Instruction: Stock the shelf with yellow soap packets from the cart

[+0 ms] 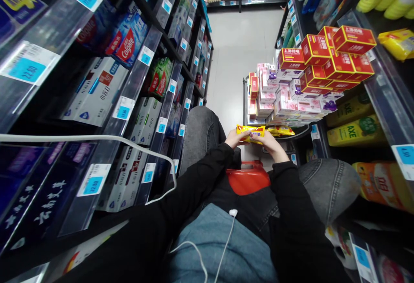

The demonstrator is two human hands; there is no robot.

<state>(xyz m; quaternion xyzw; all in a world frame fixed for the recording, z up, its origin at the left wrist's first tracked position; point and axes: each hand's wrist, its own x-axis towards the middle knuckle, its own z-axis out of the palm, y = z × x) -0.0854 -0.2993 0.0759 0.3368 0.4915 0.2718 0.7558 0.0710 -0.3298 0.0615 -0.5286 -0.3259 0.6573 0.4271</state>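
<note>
Both hands grip a small yellow packet (245, 129) with red and blue print, held level above my lap. My left hand (235, 138) is closed on its left end, thumb on top. My right hand (271, 142) closes on its right end, with that thumb also on the upper face. Just beyond my right hand lies a similar yellow packet (283, 131), at the near edge of the stacked boxes. Red-and-gold boxes (316, 50) are piled over white and pink boxes (287, 97) in front of me to the right.
At left, a shelf holds Colgate packs (127, 44), grey toothpaste boxes (97, 89) and price tags. The right shelf holds yellow AXE bottles (357, 132). A red stool (249, 181) shows between my legs. A white cable (129, 138) crosses from the left. Pale floor (239, 59) runs down the aisle.
</note>
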